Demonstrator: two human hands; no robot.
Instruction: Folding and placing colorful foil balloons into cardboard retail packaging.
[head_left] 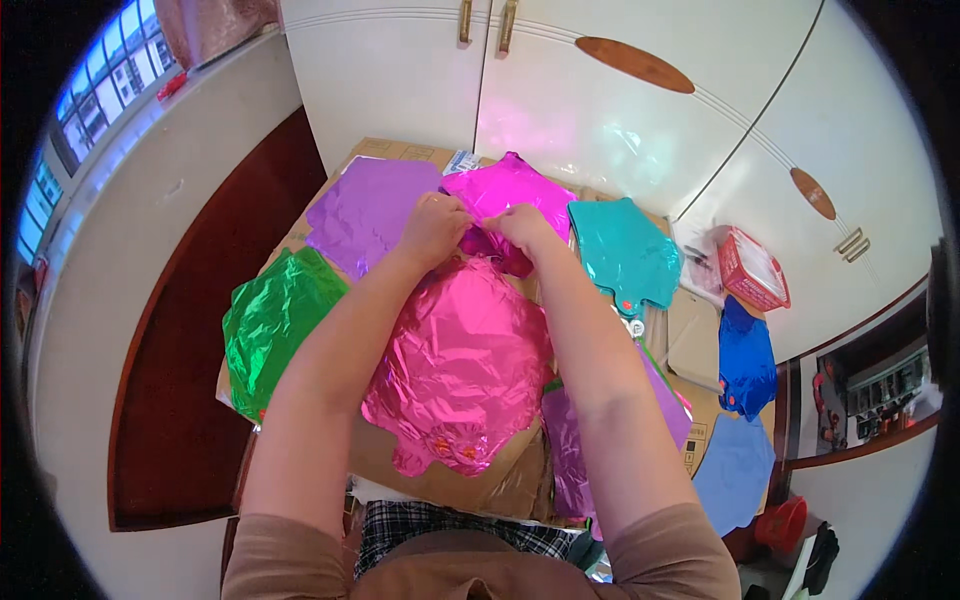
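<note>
Both my arms reach forward over a cardboard-covered table. My left hand (pixel 437 230) and my right hand (pixel 522 228) are close together, fingers pinched on the crumpled near edge of a magenta foil piece (pixel 515 190). Some of the fingertips are hidden, and the foil between them is bunched and dark. Just nearer to me, between my forearms, lies a large crinkled pink foil piece (pixel 465 350), rounded, with small orange marks near its lower tip. Its far end meets the magenta foil under my hands; whether the two are joined I cannot tell.
Around them lie purple foil (pixel 375 205), green foil (pixel 275 325), teal foil (pixel 625 250), dark blue foil (pixel 747 360) and pale blue foil (pixel 737 470). More purple foil (pixel 572 455) lies beneath my right forearm. A red-and-white package (pixel 752 268) stands by the white cabinet (pixel 620 120).
</note>
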